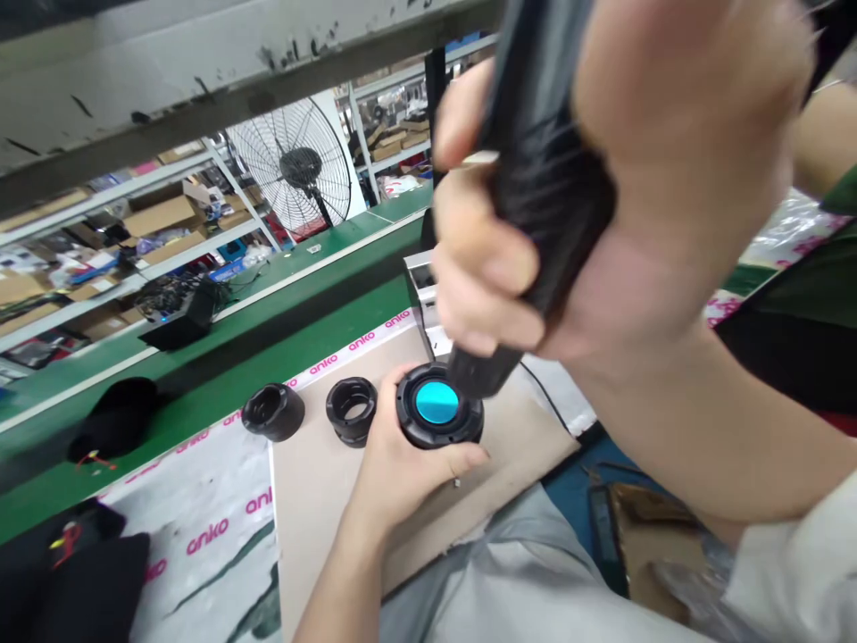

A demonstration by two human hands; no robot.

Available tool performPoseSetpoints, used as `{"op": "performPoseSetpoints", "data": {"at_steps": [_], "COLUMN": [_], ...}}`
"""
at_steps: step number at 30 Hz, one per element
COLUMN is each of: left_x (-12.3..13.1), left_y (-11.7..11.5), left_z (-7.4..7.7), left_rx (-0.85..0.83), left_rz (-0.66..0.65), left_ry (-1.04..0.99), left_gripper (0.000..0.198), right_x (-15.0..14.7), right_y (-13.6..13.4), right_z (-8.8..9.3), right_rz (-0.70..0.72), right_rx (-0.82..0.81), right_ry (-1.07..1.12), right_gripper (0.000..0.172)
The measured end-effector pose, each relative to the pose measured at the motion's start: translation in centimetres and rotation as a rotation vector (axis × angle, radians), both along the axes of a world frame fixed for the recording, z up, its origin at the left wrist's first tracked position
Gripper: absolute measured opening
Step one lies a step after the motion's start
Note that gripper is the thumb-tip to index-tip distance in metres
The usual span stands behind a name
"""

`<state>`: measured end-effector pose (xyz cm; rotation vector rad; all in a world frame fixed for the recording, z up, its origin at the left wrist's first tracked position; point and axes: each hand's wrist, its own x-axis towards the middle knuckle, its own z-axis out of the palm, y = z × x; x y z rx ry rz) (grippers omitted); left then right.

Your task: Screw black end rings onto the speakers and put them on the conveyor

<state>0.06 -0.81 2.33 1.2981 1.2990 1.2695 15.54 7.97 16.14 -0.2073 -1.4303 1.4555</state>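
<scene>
My left hand (pixel 402 473) is wrapped round a black round speaker (pixel 437 404) with a shiny blue disc in its middle, steadying it over the cardboard sheet. My right hand (pixel 656 196), raised close to the camera and blurred, grips a black electric screwdriver (pixel 545 214). The screwdriver's nose points down at the right rim of the speaker; whether its tip touches cannot be seen. Left of my left hand stands a black ring-shaped housing (pixel 352 411). Farther left is another black cylindrical housing (pixel 273 412), tilted towards the left.
Beneath the housings lies a cardboard sheet (pixel 314 500) on printed wrapping (pixel 214 509). Behind it runs a green conveyor (pixel 361 313). Black pieces with red-yellow wires (pixel 80 572) lie at left. A box (pixel 656 545) is low at right, and a grey beam (pixel 201 80) crosses above.
</scene>
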Motion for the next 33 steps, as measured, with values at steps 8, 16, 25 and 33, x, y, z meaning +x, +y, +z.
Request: {"op": "performPoseSetpoints", "data": {"at_steps": [8,16,25,33], "left_x": [0.1,0.1,0.4,0.4], "left_y": [-0.4,-0.6,-0.5,-0.5], "left_z": [-0.9,-1.0,-0.6,-0.1], "left_rx": [-0.018,-0.037,-0.052,-0.004], "left_rz": [0.072,0.065,0.046,-0.005], "left_ry": [0.034,0.014,-0.044,-0.014], "left_gripper": [0.092,0.092,0.097,0.081], "right_x": [0.0,-0.2,0.6,-3.0], "right_y": [6.5,7.1,4.0,0.1], "right_z": [-6.9,-8.9,-3.5,1.0], "right_rz": [-0.457,-0.395,-0.372,0.072], "right_rx": [0.060,0.000,0.013,0.044], "right_ry": [0.124,0.056,0.232,0.081], "right_gripper": [0.043,0.042,0.043,0.065]}}
